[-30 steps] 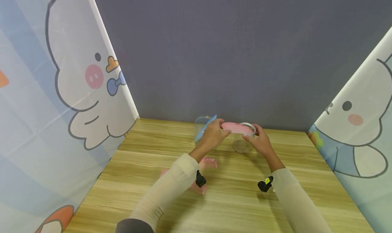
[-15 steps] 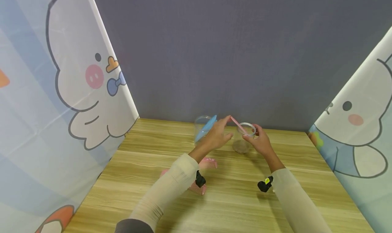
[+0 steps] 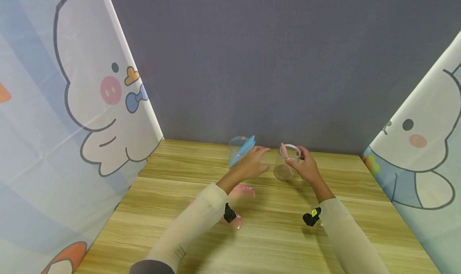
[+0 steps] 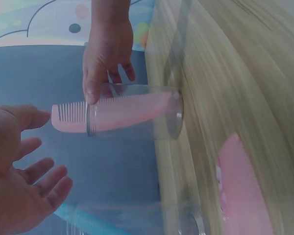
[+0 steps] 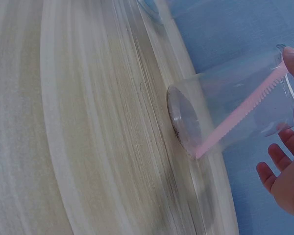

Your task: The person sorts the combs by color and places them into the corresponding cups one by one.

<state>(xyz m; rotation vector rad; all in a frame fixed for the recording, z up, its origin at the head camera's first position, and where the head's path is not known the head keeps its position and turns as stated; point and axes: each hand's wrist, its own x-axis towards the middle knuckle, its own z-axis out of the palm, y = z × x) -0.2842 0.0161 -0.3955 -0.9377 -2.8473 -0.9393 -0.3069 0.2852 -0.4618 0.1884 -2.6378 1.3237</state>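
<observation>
A pink comb [image 4: 130,113] leans inside a clear jar [image 3: 283,172], its toothed end rising past the rim. My right hand [image 3: 307,166] holds that jar by its rim, thumb on the near side and fingers at the far side. Left of it, my left hand [image 3: 252,164] is held in the air with loosely spread fingers and nothing in them, close to the comb's top in the left wrist view. Behind the left hand stands a second clear jar [image 3: 234,145] with a flat blue item [image 3: 246,146] slanting out of it; no teeth show on it.
Two more pink combs lie on the wooden table [image 3: 273,234]: one comb [image 3: 244,192] below the left wrist, another comb [image 3: 232,221] partly hidden by the left sleeve. A dark backdrop [image 3: 266,65] rises just behind the jars.
The pink comb has gone from the left hand down into the right jar, tipping from flat to steep. The left hand has let go and drawn back slightly. The right hand has stayed put.
</observation>
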